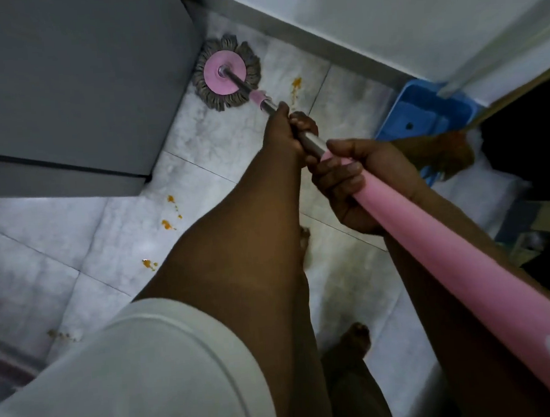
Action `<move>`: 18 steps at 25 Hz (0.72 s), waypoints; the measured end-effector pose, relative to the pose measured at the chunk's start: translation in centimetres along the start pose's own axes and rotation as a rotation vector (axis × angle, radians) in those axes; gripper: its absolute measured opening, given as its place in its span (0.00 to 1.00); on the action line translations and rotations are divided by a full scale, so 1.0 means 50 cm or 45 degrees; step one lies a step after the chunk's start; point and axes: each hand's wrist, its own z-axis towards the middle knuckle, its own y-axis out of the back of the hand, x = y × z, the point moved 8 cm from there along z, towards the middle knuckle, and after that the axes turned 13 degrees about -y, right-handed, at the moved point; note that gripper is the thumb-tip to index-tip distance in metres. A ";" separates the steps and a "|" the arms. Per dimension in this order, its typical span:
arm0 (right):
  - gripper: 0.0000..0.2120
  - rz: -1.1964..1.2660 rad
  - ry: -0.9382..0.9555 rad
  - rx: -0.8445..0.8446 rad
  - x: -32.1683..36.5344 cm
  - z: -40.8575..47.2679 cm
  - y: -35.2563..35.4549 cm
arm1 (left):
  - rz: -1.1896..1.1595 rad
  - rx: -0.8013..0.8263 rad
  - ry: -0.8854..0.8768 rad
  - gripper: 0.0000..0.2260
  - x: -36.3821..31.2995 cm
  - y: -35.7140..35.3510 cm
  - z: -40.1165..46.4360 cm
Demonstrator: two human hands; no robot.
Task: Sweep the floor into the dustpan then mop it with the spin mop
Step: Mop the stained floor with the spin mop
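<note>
The spin mop head (226, 72), a pink disc ringed with grey strands, lies flat on the pale tiled floor (224, 137) beside a grey cabinet. Its metal pole (311, 141) runs down-right into a pink handle (447, 249). My left hand (287, 133) grips the metal pole. Just behind it, my right hand (358, 177) grips the top of the pink handle. Orange stains (296, 86) mark the tiles to the right of the mop head, and more orange spots (168, 224) lie left of my left arm.
A grey cabinet (76, 88) fills the upper left. A blue dustpan (422, 115) lies by the white wall (384, 18) at right, with a brown broom head (441, 156) against it. My bare feet (355, 338) stand on the tiles below.
</note>
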 end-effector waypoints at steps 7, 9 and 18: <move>0.13 -0.050 -0.034 0.026 -0.054 -0.098 0.088 | 0.152 -0.040 0.023 0.20 0.133 0.033 -0.054; 0.10 -0.027 -0.030 0.005 -0.113 -0.149 0.137 | 0.227 -0.050 0.079 0.20 0.208 0.067 -0.106; 0.07 0.145 0.064 -0.106 -0.318 -0.356 0.308 | 0.362 -0.044 0.325 0.22 0.490 0.176 -0.316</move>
